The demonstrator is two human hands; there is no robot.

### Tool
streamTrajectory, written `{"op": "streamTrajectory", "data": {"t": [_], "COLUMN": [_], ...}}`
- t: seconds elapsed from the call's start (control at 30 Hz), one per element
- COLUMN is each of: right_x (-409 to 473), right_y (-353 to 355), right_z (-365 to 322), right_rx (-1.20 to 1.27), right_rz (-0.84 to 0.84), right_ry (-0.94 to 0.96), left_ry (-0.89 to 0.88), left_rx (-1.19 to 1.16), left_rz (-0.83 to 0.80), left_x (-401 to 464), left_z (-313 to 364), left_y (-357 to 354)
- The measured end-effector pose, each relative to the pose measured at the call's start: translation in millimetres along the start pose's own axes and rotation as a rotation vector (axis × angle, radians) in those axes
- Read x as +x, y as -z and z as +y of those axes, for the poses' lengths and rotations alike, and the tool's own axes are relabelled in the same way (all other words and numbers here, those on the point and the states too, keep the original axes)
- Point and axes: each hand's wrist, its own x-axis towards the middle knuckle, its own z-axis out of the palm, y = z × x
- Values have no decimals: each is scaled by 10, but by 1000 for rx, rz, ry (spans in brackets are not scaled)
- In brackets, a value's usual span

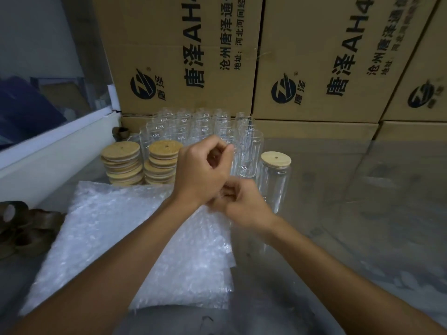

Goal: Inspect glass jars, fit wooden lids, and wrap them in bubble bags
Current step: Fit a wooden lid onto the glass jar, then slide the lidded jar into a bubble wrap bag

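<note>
Nearest the camera, two bare forearms reach forward over a heap of bubble bags (116, 238) lying flat on the grey counter (362, 213). Off at the left edge sit some brown tape rolls (26, 228), dark and a bit blurred. Up to the hands now — the right hand (244, 204) is curled, fingers tucked in, pinching the upper edge of one bubble bag (205, 238) that rises from the heap. The left hand (205, 168) sits just above and touching it, fingers also curled with the thumb pressed to the fingertips; it seems to nip the thin clear film there, though the plastic is hard to make out against the glass behind. Just right of the hands stands one lidded jar (274, 182), upright, its wooden lid (276, 159) with a small hole sitting on top. Left of the hands — two stacks of wooden lids (142, 163), side by side and slightly askew. Behind them a tight block of open glass jars (200, 129) stands upright, one jar (251, 153) set a little forward at the right. At the back, cardboard boxes (183, 56) printed with black characters form a wall, and a white ledge (55, 151) runs along the left.
</note>
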Motion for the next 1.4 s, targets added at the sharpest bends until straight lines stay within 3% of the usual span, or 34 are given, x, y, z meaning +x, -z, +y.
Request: {"op": "streamTrajectory", "data": {"t": [0.27, 0.4, 0.57, 0.7, 0.93, 1.17, 1.4], "right_x": [83, 93, 40, 20, 91, 128, 185], "right_y": [381, 472, 446, 453, 484, 435, 413], "right_z": [46, 260, 540, 610, 661, 600, 563], "right_rx": [148, 198, 85, 68, 63, 49, 64], "right_rz": [530, 690, 614, 552, 548, 415, 396], "right_ry": [136, 45, -125, -150, -166, -70, -24], "left_ry": [-109, -95, 260, 470, 625, 734, 825], "left_rx": [117, 182, 204, 114, 11, 9, -167], "left_rz": [9, -174, -626, -773, -760, -532, -444], "left_x": [43, -45, -171, -294, -323, -302, -269], "left_z": [50, 71, -49, -130, -178, -228, -211], "left_y": [74, -25, -286, -428, -420, -438, -460]}}
